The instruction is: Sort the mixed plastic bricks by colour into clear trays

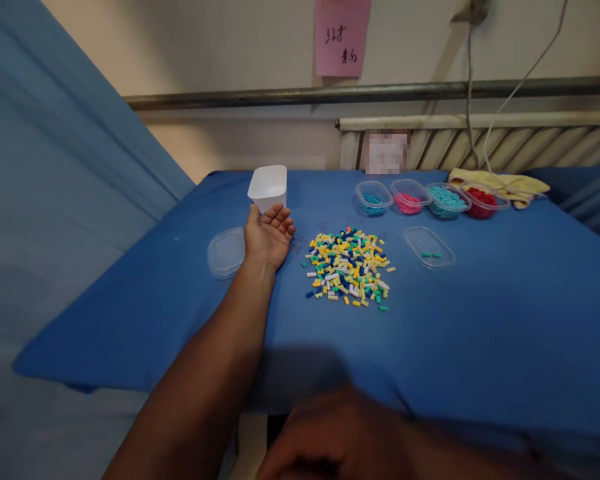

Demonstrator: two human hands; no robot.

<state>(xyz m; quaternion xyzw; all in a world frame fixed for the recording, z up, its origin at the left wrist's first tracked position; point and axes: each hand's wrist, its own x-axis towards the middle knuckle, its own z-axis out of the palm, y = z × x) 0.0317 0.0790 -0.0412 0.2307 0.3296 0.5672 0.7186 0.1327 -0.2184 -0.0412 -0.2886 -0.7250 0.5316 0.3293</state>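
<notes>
Head view: the blue-covered table (pixel 505 313) spreads out around a loose pile of small bricks (pixel 347 267). Well to the pile's left hangs a blue curtain (pixel 55 167); beyond the pile to the right, a ribbed radiator (pixel 430 150) runs along the wall. The right hand (pixel 330 433), a dark blur on the near side of the pile, blocks my view of the table's near edge, and I can't tell how its fingers stand. Just left of the pile is the left hand (pixel 270 237), palm up, fingers lightly curled and near one another, thumb apart, nothing visible in it. Beyond the pile to the right sit a bunched yellow cloth (pixel 523 187) and four clear tubs (pixel 411 203) of coloured pieces. A white tub (pixel 267 187) stands beyond-left, its base partly hidden by the left fingers. Left of the pile, one clear lid (pixel 225 257) shows past the wrist; to the right, another lid (pixel 437 243) bears two green bricks (pixel 426 255).
</notes>
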